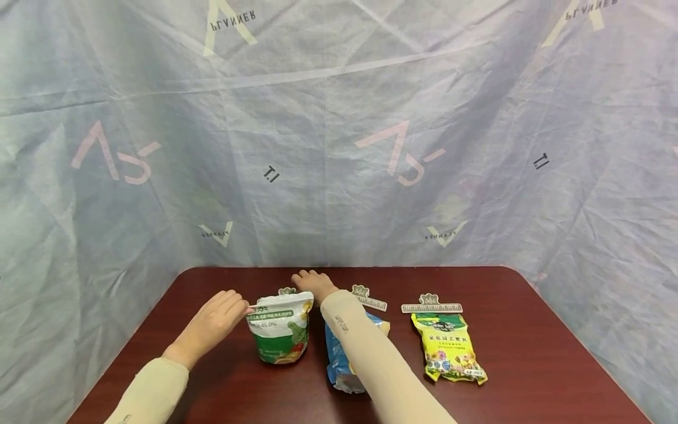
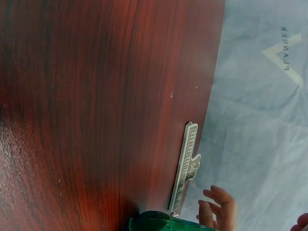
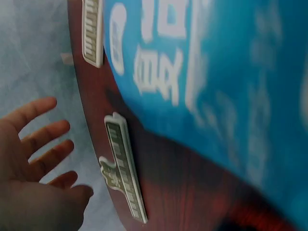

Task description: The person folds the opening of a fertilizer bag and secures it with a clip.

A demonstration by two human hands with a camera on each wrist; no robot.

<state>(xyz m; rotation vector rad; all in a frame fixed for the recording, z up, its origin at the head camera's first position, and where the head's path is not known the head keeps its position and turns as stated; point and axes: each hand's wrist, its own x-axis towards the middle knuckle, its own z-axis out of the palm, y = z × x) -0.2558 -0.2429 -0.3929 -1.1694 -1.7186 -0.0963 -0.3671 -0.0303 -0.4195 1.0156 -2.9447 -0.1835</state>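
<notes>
A green and white bag (image 1: pixel 279 335) with vegetable pictures stands upright on the table. My left hand (image 1: pixel 214 318) pinches its upper left corner. Behind that bag lies a ruler-patterned clip (image 1: pixel 286 291), mostly hidden in the head view; the left wrist view shows the same clip (image 2: pixel 184 166) near the table's far edge. My right hand (image 1: pixel 315 284) reaches over beside this clip, and in the right wrist view the right hand (image 3: pixel 41 163) has its fingers spread and holds nothing. Below the right forearm is a blue bag (image 1: pixel 336 356), partly covered by the sleeve.
A second clip (image 1: pixel 371 301) lies behind the blue bag. On the right, a yellow and green bag (image 1: pixel 450 350) lies with a third clip (image 1: pixel 431 306) at its top edge. A printed grey cloth (image 1: pixel 339 176) hangs behind the dark red table (image 1: pixel 529 341).
</notes>
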